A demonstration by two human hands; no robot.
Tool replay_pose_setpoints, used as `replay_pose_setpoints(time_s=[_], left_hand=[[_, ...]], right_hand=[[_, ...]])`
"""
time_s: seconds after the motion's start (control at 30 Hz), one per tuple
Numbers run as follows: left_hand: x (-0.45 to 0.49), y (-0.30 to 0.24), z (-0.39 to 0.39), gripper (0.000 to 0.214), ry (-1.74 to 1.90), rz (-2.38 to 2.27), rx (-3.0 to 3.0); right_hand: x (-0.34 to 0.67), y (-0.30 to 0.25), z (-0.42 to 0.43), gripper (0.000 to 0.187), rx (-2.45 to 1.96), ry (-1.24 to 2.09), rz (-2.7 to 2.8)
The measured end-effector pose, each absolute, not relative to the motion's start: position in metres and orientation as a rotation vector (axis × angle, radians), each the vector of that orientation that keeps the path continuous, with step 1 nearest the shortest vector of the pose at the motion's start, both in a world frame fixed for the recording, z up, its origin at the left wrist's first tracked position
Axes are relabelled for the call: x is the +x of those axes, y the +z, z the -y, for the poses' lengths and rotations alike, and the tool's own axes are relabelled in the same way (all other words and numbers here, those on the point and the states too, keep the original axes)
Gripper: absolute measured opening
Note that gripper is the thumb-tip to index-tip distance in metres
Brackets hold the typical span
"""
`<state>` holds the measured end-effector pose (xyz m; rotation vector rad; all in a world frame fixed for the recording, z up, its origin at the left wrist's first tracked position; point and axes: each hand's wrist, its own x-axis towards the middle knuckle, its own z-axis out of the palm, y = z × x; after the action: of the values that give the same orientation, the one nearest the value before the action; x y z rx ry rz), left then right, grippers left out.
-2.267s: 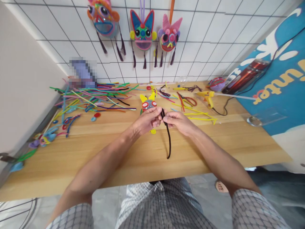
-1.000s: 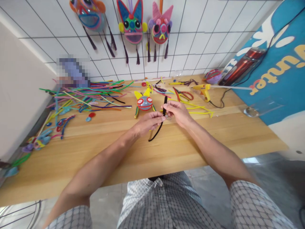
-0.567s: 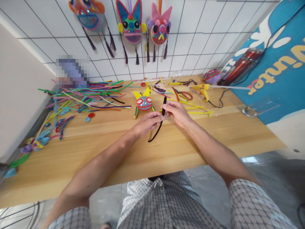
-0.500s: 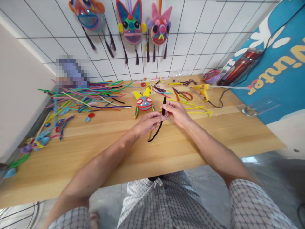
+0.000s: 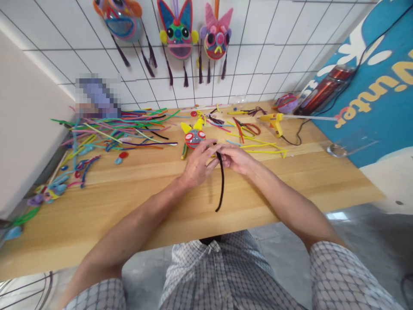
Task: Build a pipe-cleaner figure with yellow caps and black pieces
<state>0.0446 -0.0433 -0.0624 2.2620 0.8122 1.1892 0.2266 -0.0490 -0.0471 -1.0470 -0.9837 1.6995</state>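
A black pipe cleaner [image 5: 222, 185] is held between my two hands over the table, its long end hanging down toward the front in a slight curve. My left hand [image 5: 199, 165] grips it near the top with bent fingers, which partly cover it. Closed on the same stretch from the other side is my right hand [image 5: 239, 160], fingertips meeting those of the left. Just behind the left hand sits a small clear-ball mask [image 5: 194, 137] with yellow ears, red-rimmed eyes and a red mouth line; its right side is partly hidden.
Colourful pipe cleaners [image 5: 142, 125] lie heaped at the back left. Orange-handled scissors [image 5: 248, 128], yellow pipe cleaners [image 5: 264, 146] and a yellow glue gun [image 5: 274, 123] lie behind my right hand. A red flask [image 5: 325, 92] leans at right; decorated masks [image 5: 179, 38] hang on the tiled wall.
The black pipe cleaner has shifted down through my fingers, its lower end now hanging closer to me and further right. My left hand has turned, its fingers now reaching over the top.
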Motion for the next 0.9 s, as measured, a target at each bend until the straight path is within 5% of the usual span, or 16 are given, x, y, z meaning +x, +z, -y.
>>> replay_pose_setpoints(time_s=[0.3,0.53,0.73,0.9], left_hand=[[0.046,-0.053,0.043,0.018,1.216,-0.88,2.024],[0.046,-0.037,0.048,0.039,0.994,-0.992,1.814],[0.046,-0.041,0.043,0.044,0.741,-0.872,1.618],[0.048,-0.04,0.039,0.051,0.87,-0.85,1.281]], right_hand=[[0.218,-0.056,0.051,0.035,-1.109,1.598,1.12],[0.223,-0.032,0.062,0.028,-1.087,1.07,1.276],[0.223,-0.03,0.061,0.04,-1.017,1.181,1.288],[0.225,-0.033,0.057,0.05,-0.962,1.296,1.089]])
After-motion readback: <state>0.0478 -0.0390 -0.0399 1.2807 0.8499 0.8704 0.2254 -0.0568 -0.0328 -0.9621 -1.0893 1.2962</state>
